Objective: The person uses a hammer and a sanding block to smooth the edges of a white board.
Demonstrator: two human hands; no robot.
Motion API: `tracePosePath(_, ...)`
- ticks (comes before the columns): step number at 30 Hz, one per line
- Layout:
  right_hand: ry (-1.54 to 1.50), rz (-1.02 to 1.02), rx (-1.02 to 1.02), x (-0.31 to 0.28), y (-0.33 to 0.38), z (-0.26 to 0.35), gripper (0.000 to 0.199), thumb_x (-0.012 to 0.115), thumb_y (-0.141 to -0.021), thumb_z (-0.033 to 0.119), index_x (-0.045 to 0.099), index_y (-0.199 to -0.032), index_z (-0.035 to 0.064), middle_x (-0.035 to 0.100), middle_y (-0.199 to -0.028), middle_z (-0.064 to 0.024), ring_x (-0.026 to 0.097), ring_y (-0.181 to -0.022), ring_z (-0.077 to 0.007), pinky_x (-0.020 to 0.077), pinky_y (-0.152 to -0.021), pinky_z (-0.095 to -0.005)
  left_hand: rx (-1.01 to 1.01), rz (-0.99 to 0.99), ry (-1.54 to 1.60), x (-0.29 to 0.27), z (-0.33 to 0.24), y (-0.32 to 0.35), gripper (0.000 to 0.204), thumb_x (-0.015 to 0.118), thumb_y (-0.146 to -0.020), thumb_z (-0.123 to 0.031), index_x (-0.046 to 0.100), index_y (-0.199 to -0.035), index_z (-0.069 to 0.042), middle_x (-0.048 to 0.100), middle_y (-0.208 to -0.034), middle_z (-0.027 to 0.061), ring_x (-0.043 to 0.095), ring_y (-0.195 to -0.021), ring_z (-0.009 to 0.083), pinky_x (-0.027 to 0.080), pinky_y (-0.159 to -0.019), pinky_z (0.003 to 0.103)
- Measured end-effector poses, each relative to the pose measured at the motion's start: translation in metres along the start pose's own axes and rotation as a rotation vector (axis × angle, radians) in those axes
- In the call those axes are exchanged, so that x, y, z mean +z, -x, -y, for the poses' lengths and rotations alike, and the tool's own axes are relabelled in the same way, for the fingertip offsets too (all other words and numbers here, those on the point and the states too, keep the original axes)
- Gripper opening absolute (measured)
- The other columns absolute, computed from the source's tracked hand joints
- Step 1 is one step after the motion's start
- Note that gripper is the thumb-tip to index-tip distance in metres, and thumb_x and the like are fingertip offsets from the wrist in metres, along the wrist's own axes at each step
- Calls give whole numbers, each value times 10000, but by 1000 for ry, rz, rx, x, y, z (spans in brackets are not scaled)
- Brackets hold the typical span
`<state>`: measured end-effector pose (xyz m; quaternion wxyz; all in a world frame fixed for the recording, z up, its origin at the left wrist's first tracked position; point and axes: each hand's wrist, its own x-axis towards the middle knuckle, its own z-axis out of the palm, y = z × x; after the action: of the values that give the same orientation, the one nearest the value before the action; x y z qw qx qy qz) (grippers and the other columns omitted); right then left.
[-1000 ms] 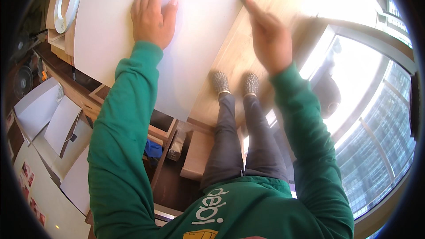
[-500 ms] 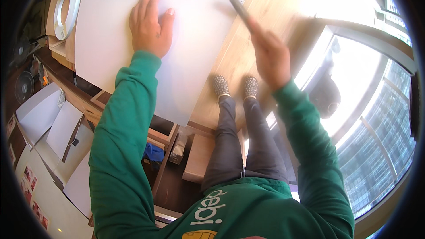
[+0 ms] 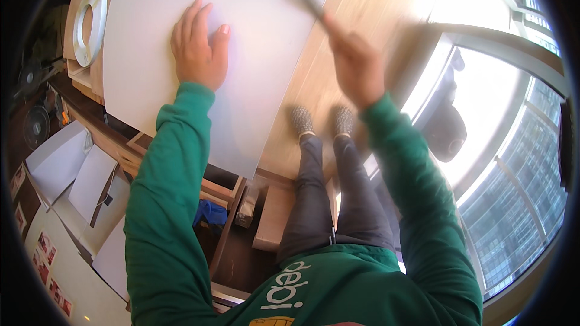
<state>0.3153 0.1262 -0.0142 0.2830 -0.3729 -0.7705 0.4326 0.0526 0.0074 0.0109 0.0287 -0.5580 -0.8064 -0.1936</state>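
A large white board lies in front of me. My left hand rests palm down on it, fingers stretched out and thumb apart. On the right, my right hand is closed round one end of a slim, dark, bar-shaped tool. Motion smears the tool, so its exact kind is unclear. Its free end points to the far left, over the board's right-hand part. Whether the tool touches the board I cannot tell.
A white ring-shaped piece sits on wood at the far left. Below the board are open wooden compartments, one with a blue item. White panels lie at the left. Wooden floor and a bright window are on the right.
My right hand and the dark tool have moved to the left and slightly away from me. My left hand still lies on the board; the whole view has shifted a little.
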Motion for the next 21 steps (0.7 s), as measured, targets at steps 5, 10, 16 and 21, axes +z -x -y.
tracePosePath(5, -18, 43, 26, -6, 38, 13, 436, 627, -959, 64, 655, -1367, 216, 514, -711, -143, 563, -614, -289, 483, -590, -390, 7, -1, 8, -4, -2, 0, 442, 579, -972, -250, 570, -1358, -35, 511, -1498, 127, 451, -1373, 347, 287, -1179, 458)
tracePosePath(10, -72, -94, -4, -8, -54, -1, 398, 616, -968, 78, 662, -1347, 191, 533, -697, -162, 547, -595, -301, 474, -582, -404, -1, 5, 7, -6, -4, -4, 449, 582, -969, -245, 564, -1365, -33, 507, -1502, 132, 443, -1381, 354, 286, -1181, 467)
tracePosePath(16, 81, 76, 7, -15, 9, 14, 454, 630, -953, 42, 657, -1369, 221, 494, -677, -142, 551, -587, -274, 475, -576, -399, -10, 18, -12, -7, 0, 0, 448, 586, -967, -240, 565, -1363, -32, 501, -1508, 136, 443, -1383, 350, 287, -1183, 463)
tracePosePath(21, 50, -114, -60, -24, -73, -10, 383, 610, -986, 99, 655, -1355, 193, 569, -731, -165, 566, -608, -286, 476, -586, -374, -9, 21, 7, -9, -8, -2, 444, 585, -968, -225, 560, -1366, -30, 501, -1507, 137, 440, -1385, 351, 284, -1183, 469)
